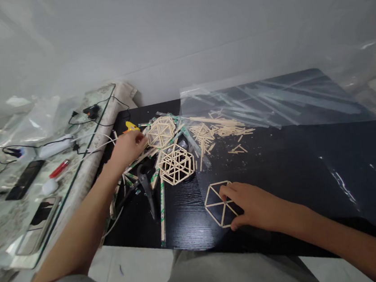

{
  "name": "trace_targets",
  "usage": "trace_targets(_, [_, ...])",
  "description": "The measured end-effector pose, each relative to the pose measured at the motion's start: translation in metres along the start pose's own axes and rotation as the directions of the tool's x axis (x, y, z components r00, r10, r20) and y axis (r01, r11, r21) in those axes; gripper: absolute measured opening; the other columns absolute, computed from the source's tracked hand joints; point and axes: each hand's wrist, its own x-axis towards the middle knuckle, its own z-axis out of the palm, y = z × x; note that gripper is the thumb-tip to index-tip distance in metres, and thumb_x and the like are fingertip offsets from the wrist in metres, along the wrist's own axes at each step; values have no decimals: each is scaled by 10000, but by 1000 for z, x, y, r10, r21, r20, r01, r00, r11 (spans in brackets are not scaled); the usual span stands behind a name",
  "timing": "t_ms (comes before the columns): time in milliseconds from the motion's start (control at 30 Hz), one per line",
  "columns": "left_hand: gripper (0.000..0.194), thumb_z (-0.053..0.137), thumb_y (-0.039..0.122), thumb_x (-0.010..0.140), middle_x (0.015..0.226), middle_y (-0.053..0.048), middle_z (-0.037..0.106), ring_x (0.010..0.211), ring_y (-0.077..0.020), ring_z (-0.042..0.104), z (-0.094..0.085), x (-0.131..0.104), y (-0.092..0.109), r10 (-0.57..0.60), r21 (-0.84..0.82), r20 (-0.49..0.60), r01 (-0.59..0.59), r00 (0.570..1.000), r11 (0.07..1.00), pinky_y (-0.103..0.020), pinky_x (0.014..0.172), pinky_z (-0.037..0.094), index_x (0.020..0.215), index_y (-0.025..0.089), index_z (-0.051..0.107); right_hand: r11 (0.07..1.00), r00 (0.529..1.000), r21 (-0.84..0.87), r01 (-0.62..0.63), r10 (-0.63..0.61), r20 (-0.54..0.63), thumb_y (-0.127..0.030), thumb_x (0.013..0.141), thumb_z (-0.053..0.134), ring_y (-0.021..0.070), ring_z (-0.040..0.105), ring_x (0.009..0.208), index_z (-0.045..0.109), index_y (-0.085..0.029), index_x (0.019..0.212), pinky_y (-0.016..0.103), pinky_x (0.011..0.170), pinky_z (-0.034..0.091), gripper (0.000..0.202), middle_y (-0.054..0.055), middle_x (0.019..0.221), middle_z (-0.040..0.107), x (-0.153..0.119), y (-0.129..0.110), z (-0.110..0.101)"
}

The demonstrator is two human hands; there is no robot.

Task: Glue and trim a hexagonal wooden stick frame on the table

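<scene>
A flat hexagonal frame of thin wooden sticks [215, 205], with spokes meeting in the middle, lies near the front of the black table. My right hand [249, 204] grips its right side, thumb at the lower edge and fingers near the centre. At the left of the table, my left hand [128, 148] is closed with curled fingers; whatever they may hold is hidden. Beside those fingers lies a hexagonal stick lattice [161, 132], and a yellow object [132, 126] shows just behind the hand. A second lattice [177, 164] sits closer to me.
Loose wooden sticks [204, 134] are heaped mid-table. Clear plastic sheet [271, 99] covers the back right. A black-handled tool [146, 191] and a green-marked strip [162, 211] lie at left. The glass-topped side table [66, 177] holds phones, a red-handled item and cables.
</scene>
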Motion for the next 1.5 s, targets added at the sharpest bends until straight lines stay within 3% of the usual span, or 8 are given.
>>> trace_targets(167, [326,550,502,984,959,-64,715,927,-234,672,-7,-52,59,353,-208,136,-322,926,924,-345,861,499,933,210,685,1000,1000,-6,-4,4,1,-304,681,967,286,634,1032,557,-212,1017,334,813,432,538,68,1102,674,-1,-3,-2])
trace_targets(267, [332,636,523,957,1095,-88,675,1032,-263,658,-2,-70,73,407,-169,181,-379,895,910,-388,944,496,1050,206,673,1000,1000,-9,-4,4,2,-299,678,969,289,631,1039,566,-205,1039,340,819,433,548,73,1113,674,-2,-2,-2])
trace_targets(433, [351,803,456,849,1111,-95,626,1034,-287,620,8,-84,78,443,-93,206,-433,872,896,-415,915,505,1028,201,642,1000,1000,3,-4,4,-1,-296,674,970,291,631,1041,570,-202,1037,347,829,438,548,76,1124,676,-2,-2,-2])
trace_targets(633, [111,709,241,925,1043,-95,629,1009,-274,611,17,-96,87,464,-66,203,-461,862,885,-419,916,509,912,178,619,1000,1000,6,9,-9,1,-298,685,966,287,627,1047,570,-199,1041,350,841,440,542,79,1129,674,-2,-3,-3])
trace_targets(1033, [123,585,232,999,995,-89,643,966,-257,622,25,-98,95,479,-39,78,-477,874,878,-417,890,524,914,169,648,1000,1000,-4,-6,6,6,-296,673,973,294,637,1053,574,-199,1041,359,842,449,552,79,1130,680,-1,-3,-3])
trace_targets(1233, [127,581,203,992,1007,-105,658,978,-271,642,36,-97,104,474,-6,112,-476,874,879,-422,895,540,898,155,652,1000,1000,4,13,-13,-20,-300,667,980,291,634,1054,568,-204,1043,363,857,455,566,80,1141,678,-2,-1,0])
trace_targets(1367, [153,555,197,997,966,-102,658,954,-266,643,24,-98,100,468,-23,115,-468,876,883,-409,882,531,885,152,648,1000,1000,-1,12,-12,-16,-311,679,975,293,636,1051,567,-206,1049,363,849,452,560,79,1137,679,-2,-1,0])
trace_targets(1500, [184,570,267,1000,892,-56,642,871,-215,633,-12,-93,83,416,-190,78,-396,906,898,-339,806,502,856,180,644,1000,1000,-11,2,-2,-1,-309,689,971,298,636,1061,565,-203,1046,363,849,448,551,83,1144,677,-2,-3,-2])
